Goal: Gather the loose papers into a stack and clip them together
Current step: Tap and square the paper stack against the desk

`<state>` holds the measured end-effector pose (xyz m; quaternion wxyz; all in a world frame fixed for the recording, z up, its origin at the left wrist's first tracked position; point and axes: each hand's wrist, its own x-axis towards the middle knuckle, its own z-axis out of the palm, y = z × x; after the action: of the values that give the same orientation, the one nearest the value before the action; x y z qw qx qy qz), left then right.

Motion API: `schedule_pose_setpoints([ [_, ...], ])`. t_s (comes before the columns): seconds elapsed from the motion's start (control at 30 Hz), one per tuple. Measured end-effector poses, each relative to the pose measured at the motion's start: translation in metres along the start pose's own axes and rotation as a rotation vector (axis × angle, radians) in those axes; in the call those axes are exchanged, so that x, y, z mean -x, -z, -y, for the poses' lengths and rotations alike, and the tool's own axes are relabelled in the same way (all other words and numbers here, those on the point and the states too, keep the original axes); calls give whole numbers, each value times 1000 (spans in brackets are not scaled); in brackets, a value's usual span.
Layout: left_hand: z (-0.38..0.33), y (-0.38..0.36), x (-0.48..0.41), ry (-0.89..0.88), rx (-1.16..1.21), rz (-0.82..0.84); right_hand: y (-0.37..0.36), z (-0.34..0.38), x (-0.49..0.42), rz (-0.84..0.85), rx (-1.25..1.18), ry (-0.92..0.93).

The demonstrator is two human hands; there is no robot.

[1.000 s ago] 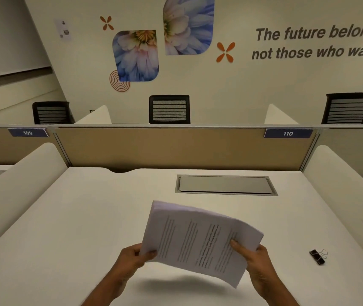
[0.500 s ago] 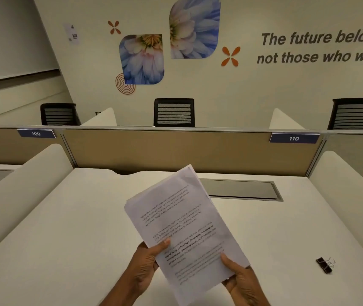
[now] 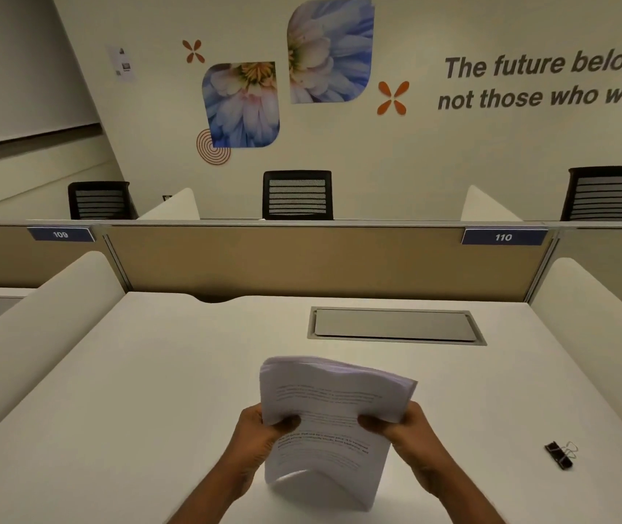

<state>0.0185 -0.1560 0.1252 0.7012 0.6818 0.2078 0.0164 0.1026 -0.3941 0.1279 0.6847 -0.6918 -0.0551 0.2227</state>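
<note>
The stack of white printed paper sheets stands nearly upright at 6 o'clock on the white bench, its lower edge curled at the bench surface. The left hand grips the stack's left edge, fingers closed on the sheets. The right hand grips the right edge, likewise closed on the sheets. The black binder clip with silver wire handles lies at 4 o'clock, well apart from the stack.

L hand + R hand raised side by side, thumbs fwd, both grips closed.
</note>
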Motion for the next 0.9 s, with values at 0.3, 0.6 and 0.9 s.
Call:
schedule_pose_setpoints([
  [0.3, -11, 0, -2, -73, 45, -24, -18, 6, 3, 46, -26, 62],
  [0.6, -22, -4, -1, -150, 121, -72, -30, 19, 0, -41, -99, 180],
  [0.9, -14, -11, -3, -78, 116, -160, -44, 4, -2, -124, -87, 111],
])
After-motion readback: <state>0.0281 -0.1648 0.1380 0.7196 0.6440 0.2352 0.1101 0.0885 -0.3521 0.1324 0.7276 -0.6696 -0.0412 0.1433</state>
